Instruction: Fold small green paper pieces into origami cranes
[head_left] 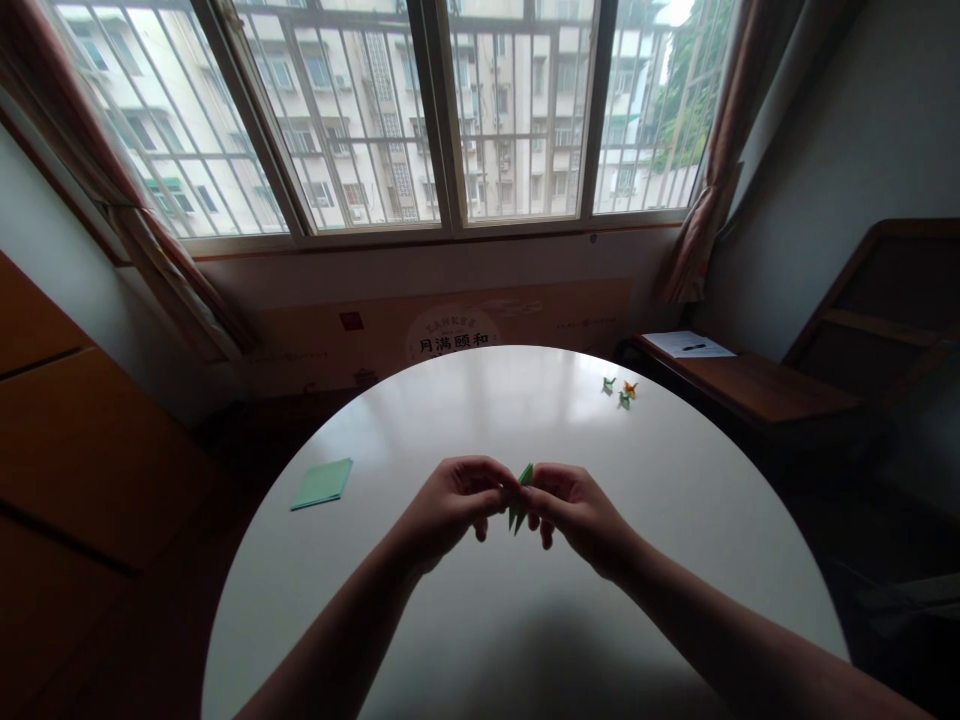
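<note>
Over the middle of a round white table point(465, 620), my left hand point(461, 498) and my right hand point(571, 500) meet at a small piece of folded green paper point(517, 517). Both hands pinch it between thumb and fingertips, the left from its left side and the right from its right side. The paper is narrow, with one point upward and two pointed ends hanging down. My fingertips hide its middle. On the left of the table lies a stack of square green paper point(322, 484).
Three small folded paper figures, two green point(608, 384) and one orange point(630, 389), stand near the table's far right edge. Beyond it, a wooden chair point(795, 385) carries a white sheet point(686, 345) with a pen. A barred window point(442, 120) is ahead.
</note>
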